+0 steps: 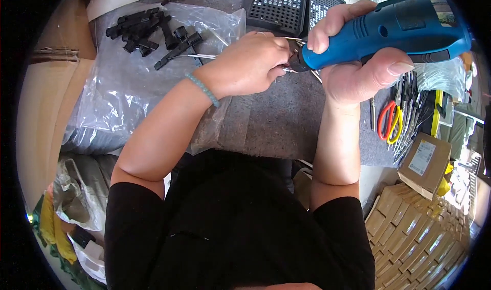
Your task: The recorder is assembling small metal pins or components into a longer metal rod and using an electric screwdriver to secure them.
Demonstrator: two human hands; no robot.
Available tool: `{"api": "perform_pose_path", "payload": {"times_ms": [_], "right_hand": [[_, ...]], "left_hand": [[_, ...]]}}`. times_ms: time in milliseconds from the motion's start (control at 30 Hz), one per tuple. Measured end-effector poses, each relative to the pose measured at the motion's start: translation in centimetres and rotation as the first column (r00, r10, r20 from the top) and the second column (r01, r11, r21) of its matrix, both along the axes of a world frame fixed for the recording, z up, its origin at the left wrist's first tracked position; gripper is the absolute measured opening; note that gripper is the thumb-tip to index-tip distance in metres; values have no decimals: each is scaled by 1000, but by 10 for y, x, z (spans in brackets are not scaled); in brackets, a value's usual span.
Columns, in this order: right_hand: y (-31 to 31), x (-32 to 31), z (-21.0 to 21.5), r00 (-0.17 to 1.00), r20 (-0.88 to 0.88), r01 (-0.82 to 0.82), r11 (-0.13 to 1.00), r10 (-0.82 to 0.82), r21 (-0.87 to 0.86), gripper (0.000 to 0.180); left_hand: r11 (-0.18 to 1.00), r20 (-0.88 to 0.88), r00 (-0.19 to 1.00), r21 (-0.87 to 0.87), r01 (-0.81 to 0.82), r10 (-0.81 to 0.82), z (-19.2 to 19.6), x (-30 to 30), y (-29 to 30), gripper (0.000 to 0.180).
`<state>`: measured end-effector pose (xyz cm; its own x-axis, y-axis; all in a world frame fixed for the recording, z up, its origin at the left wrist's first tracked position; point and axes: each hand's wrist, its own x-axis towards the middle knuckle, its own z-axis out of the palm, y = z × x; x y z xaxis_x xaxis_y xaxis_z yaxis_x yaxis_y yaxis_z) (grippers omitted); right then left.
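My right hand (365, 77) is wrapped round a blue cordless power tool (365, 34), its dark front end pointing left. Right at that end, my left hand (248, 62) has its fingers pinched together. A small shiny metal piece (288, 69) shows beside the left fingertips, but what they grip is mostly hidden. Thin white wires or rods (203, 57) run out from behind the left wrist toward several black tubular parts (179, 50) lying on a clear plastic bag (120, 98).
Black perforated trays (279, 8) holding small metal pieces stand at the back. To the right lie scissors with red and yellow handles (389, 122) among several slim tools (409, 111). Cardboard boxes (424, 162) flank the grey work surface (276, 118); another carton (56, 95) stands left.
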<state>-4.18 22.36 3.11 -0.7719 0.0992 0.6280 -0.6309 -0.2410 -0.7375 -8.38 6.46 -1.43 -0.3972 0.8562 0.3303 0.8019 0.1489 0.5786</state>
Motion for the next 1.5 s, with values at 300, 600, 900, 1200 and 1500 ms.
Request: {"api": "perform_pose_path", "payload": {"times_ms": [300, 600, 900, 1200, 1500], "right_hand": [[0, -1, 8, 980, 160, 94, 985, -117, 145, 90], [2, -6, 2, 997, 79, -16, 994, 7, 106, 90], [4, -2, -2, 991, 119, -55, 998, 58, -31, 94], [-25, 0, 15, 999, 44, -19, 999, 21, -27, 66], [-5, -45, 67, 868, -103, 497, 848, -486, 185, 77]], "left_hand": [[1000, 29, 1000, -16, -3, 3, 2, -1, 0, 10], [1000, 20, 1000, 8, -10, 10, 0, 0, -1, 11], [998, 45, 998, -54, -32, 35, 5, 2, -2, 11], [996, 16, 998, -71, -60, 61, 11, -1, -3, 9], [1000, 29, 999, 9, -30, 30, 3, 6, -3, 10]]}}
